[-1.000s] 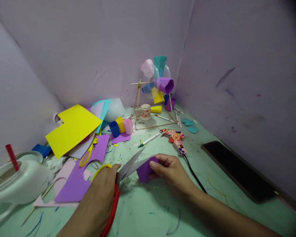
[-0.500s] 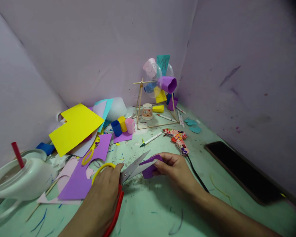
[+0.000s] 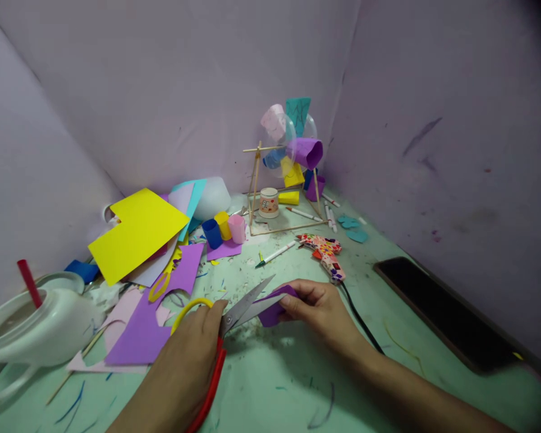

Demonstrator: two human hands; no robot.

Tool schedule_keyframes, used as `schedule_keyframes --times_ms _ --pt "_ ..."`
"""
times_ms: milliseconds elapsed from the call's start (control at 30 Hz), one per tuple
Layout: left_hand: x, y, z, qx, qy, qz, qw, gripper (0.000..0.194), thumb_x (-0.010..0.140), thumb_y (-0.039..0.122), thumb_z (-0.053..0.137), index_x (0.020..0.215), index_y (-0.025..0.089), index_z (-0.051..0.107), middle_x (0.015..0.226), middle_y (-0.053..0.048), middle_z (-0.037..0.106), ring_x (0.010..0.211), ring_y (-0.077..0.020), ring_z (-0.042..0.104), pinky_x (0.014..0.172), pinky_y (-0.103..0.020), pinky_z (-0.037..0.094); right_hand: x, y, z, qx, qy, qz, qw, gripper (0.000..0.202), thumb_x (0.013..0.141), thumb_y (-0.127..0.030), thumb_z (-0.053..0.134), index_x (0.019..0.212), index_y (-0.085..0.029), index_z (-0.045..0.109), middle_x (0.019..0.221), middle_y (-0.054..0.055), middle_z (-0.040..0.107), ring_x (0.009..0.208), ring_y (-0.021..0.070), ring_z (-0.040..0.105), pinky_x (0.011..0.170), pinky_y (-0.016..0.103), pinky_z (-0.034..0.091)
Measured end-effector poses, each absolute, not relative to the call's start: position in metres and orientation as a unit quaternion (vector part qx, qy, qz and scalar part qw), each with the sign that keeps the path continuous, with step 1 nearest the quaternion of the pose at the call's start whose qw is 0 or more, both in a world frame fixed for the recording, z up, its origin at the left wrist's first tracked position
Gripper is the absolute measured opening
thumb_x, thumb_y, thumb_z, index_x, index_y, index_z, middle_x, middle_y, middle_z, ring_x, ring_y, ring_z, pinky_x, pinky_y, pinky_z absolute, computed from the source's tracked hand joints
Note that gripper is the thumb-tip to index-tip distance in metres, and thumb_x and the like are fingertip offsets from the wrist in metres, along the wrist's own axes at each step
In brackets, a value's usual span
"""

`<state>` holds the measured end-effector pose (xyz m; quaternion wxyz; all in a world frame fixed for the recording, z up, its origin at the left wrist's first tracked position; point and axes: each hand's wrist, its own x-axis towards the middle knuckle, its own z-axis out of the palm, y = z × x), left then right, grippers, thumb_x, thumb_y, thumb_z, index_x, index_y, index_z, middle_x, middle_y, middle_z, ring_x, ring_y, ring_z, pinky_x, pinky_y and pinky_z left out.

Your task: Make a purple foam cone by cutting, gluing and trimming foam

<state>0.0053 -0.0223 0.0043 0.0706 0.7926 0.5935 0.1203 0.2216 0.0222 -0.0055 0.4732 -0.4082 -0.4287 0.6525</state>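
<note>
My left hand (image 3: 190, 344) is closed around the handles of a pair of scissors (image 3: 228, 322), one loop yellow and one red. The blades stand apart and point up to the right. Between finger and thumb, my right hand (image 3: 321, 307) pinches a small piece of purple foam sheet (image 3: 270, 313). The lower blade lies along the near face of this piece, its tip close to my right thumb. Just beyond my hands is a green-tipped marker (image 3: 276, 254). A flower-patterned glue gun (image 3: 327, 251) lies behind my right hand, its black cord running toward my wrist.
A wheel on a stick frame (image 3: 289, 228) carries coloured cups at the back. Left of it stand small blue, yellow and pink cups (image 3: 237, 230). Sheets, including a yellow one (image 3: 139, 234), are piled left, near a white teapot (image 3: 63, 325). A phone (image 3: 442, 313) lies right.
Almost nothing differs. The view has shifted very slightly, and both hands keep their hold on the scissors and the purple piece.
</note>
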Motion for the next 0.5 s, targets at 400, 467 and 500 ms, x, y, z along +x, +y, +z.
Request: schedule_keyframes --times_ms 400,467,500 --pt "0.0033 -0.0219 0.0043 0.810 0.584 -0.008 0.047 0.051 0.085 0.009 0.025 0.133 0.008 0.043 0.112 -0.021 0.063 0.100 -0.0266 0.063 0.087 -0.046 0.050 0.2213 0.0235 -0.0047 -0.418 -0.428 0.651 0.467 0.021 0.059 -0.033 0.079 0.068 -0.015 0.074 0.057 0.002 0.070 0.054 0.0154 0.067 0.058 0.027 0.054" --pt "0.0018 -0.0216 0.0048 0.812 0.582 -0.018 0.044 0.052 0.084 0.008 0.024 0.131 0.007 0.045 0.111 -0.021 0.064 0.098 -0.0276 0.064 0.085 -0.046 0.051 0.2215 0.0231 -0.0043 -0.420 -0.428 0.650 0.467 0.021 0.059 -0.033 0.079 0.067 -0.015 0.074 0.056 0.002 0.070 0.054 0.0152 0.066 0.058 0.027 0.054" --pt "0.0008 -0.0214 0.0049 0.814 0.579 -0.020 0.040 0.052 0.084 0.008 0.023 0.131 0.006 0.046 0.111 -0.022 0.064 0.096 -0.0282 0.065 0.083 -0.047 0.052 0.2216 0.0229 -0.0038 -0.421 -0.428 0.649 0.467 0.021 0.059 -0.033 0.079 0.066 -0.015 0.073 0.056 0.001 0.070 0.053 0.0150 0.066 0.057 0.026 0.053"
